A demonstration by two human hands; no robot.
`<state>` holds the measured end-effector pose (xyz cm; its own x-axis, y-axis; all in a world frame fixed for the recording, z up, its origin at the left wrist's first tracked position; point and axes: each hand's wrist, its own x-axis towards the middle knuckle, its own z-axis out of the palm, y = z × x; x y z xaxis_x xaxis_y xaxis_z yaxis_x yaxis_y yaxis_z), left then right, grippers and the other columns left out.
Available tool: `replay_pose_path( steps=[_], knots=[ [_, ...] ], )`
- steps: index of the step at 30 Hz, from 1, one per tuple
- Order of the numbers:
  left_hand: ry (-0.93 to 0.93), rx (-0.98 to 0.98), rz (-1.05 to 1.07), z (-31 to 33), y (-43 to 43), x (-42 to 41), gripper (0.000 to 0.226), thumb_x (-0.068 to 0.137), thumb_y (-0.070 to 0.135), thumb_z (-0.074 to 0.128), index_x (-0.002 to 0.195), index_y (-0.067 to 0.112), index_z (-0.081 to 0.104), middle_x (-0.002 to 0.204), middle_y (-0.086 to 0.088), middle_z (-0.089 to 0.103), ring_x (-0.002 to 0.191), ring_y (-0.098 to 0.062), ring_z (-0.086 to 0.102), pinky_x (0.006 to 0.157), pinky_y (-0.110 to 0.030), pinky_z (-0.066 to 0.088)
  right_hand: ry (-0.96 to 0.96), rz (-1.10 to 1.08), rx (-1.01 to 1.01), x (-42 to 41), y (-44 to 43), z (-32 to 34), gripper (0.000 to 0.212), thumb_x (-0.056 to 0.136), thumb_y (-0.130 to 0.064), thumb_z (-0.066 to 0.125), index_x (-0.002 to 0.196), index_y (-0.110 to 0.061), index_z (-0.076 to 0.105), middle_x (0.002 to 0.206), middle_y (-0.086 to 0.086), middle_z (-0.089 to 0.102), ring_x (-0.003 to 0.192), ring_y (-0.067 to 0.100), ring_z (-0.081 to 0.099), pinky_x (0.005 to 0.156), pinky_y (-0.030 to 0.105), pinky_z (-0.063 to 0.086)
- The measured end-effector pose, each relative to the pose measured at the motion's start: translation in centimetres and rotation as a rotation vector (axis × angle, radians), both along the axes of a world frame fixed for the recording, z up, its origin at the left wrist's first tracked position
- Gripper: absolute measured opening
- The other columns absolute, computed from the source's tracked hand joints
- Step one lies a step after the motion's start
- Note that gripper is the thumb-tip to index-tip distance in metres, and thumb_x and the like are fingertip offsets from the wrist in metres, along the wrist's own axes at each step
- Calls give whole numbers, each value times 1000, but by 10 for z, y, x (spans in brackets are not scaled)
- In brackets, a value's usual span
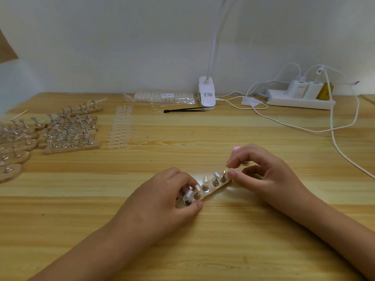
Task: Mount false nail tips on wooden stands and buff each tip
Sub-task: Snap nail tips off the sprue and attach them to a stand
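Table [203, 240] yellow woodgrain, striped; lamp clip [207, 93] white; tweezers [183, 110] black.

A small nail-craft work corner (home or studio, I cannot tell which): a wood-grain bench [182, 250] against a plain white wall [121, 47], a clip-on lamp [207, 94], a power strip [300, 103] loaded with chargers [300, 89], ranks of wooden stands [73, 148] and strips of clear nail tips [120, 126] laid out in rows.

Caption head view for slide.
Left hand grips the wooden stand; right hand pinches a nail tip at its end.
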<state>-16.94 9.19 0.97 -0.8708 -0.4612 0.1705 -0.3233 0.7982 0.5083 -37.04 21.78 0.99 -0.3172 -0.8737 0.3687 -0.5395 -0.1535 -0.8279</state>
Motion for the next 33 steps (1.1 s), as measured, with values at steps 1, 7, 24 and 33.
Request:
replay_pose_path(
  steps=[1,7,24,33],
  knots=[
    [1,-2,-1,0,0,0,38,76,60,52,109,43,58,92,24,51,93,11,44,68,-8,36,11,6,1,0,0,0,18,77,-32,69,87,-17,69,92,-9,64,103,14,61,70,25,54],
    [4,-8,-7,-1,0,0,35,77,57,54,108,42,59,90,23,51,91,13,44,68,-7,36,69,17,16,-1,-2,-3,18,77,-33,69,86,-18,69,94,-8,62,99,14,61,68,18,50],
    [-11,5,-4,-1,0,1,32,78,56,57,107,43,58,90,24,51,92,11,45,67,-8,36,293,13,-97,-4,-1,-9,3,87,-16,67,89,-13,69,92,-4,63,86,19,62,76,34,53],
    [-23,13,1,0,0,0,34,76,56,56,107,42,58,90,23,51,91,12,44,68,-7,35,455,7,-137,-5,-2,-6,4,85,-10,69,83,-7,71,84,-2,64,81,19,63,86,45,52]
  ],
)
